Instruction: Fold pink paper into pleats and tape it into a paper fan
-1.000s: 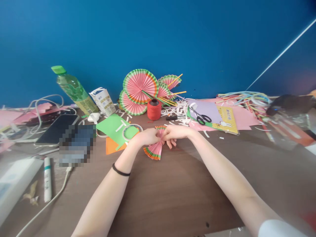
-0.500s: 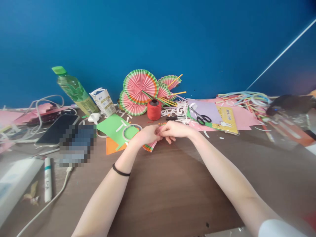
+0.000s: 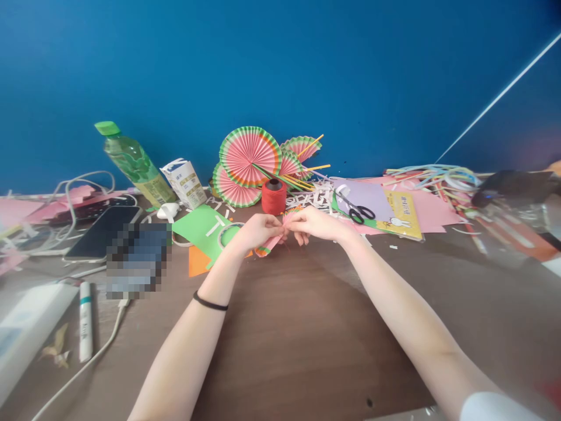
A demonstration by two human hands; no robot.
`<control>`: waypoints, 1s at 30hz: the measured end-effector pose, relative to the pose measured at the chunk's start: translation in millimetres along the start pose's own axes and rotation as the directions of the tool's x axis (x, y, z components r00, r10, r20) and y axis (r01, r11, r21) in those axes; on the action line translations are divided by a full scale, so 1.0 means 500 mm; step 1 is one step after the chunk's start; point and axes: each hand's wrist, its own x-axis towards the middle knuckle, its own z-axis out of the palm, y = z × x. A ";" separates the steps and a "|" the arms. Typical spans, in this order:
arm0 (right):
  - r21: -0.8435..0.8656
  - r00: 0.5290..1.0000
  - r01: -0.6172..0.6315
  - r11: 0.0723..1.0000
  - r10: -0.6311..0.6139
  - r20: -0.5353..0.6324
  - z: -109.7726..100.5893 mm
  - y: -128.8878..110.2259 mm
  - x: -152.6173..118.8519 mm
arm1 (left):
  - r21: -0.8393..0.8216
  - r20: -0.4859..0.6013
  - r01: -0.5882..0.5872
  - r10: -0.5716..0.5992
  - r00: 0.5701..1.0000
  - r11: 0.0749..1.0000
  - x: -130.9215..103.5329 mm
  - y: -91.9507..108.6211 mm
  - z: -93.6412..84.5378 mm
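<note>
Both my hands meet over the desk around a small strip of pleated paper (image 3: pixel 267 248), pink with green and orange edges. My left hand (image 3: pixel 258 232) is closed, its fingertips pinching the paper near its middle. My right hand (image 3: pixel 313 224) pinches with thumb and forefinger just beside it, its other fingers curled below. A fine red strand shows faintly at the fingertips; much of it and of the paper is hidden by my fingers. Right behind my hands stands a spool of red thread (image 3: pixel 274 197).
Finished pleated paper fans (image 3: pixel 249 155) with sticks lean on the blue wall. Scissors (image 3: pixel 359 211) lie on coloured paper at right. Green paper (image 3: pixel 197 228), a tape roll (image 3: pixel 221 237), a milk carton (image 3: pixel 184 184) and a bottle (image 3: pixel 135 164) are at left, near a phone (image 3: pixel 105 231) and cables.
My hands have drawn slightly apart at the fingertips and lifted a little, the pleated paper rising with them. Other things on the desk stay put.
</note>
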 end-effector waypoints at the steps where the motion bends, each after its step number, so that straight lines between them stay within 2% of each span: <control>1: 0.003 0.999 0.013 1.000 -0.013 -0.031 0.002 0.000 0.001 | -0.013 -0.020 0.011 -0.012 1.000 1.000 0.000 0.002 0.002; 7: -0.020 0.979 0.011 1.000 -0.015 -0.202 0.009 -0.015 0.004 | -0.070 -0.183 0.005 -0.018 0.983 0.998 0.002 0.000 0.003; 13: 0.023 0.970 0.020 1.000 -0.014 -0.241 0.012 -0.012 0.007 | 0.063 -0.310 -0.036 0.054 0.949 0.997 0.005 -0.005 0.000; 17: 0.082 0.968 0.044 0.996 -0.023 -0.250 0.014 -0.004 0.011 | -0.076 -0.349 -0.086 0.055 0.936 0.993 0.010 -0.012 0.002; 20: 0.139 0.973 0.045 0.989 -0.012 -0.230 0.012 0.000 0.011 | -0.185 -0.348 -0.092 0.022 0.937 0.978 0.008 -0.009 0.000; 24: 0.254 0.986 0.005 0.967 0.038 -0.163 0.007 0.011 0.012 | -0.253 -0.344 -0.093 0.001 0.939 0.963 -0.002 0.003 -0.013; 27: 0.310 0.995 0.000 0.951 0.030 -0.093 0.003 0.026 0.014 | -0.326 -0.236 -0.084 0.005 0.972 0.942 -0.007 0.004 -0.026; 30: 0.342 1.000 -0.005 0.940 0.012 -0.017 0.002 0.044 0.017 | -0.380 -0.088 -0.094 0.065 0.994 0.920 -0.011 -0.001 -0.038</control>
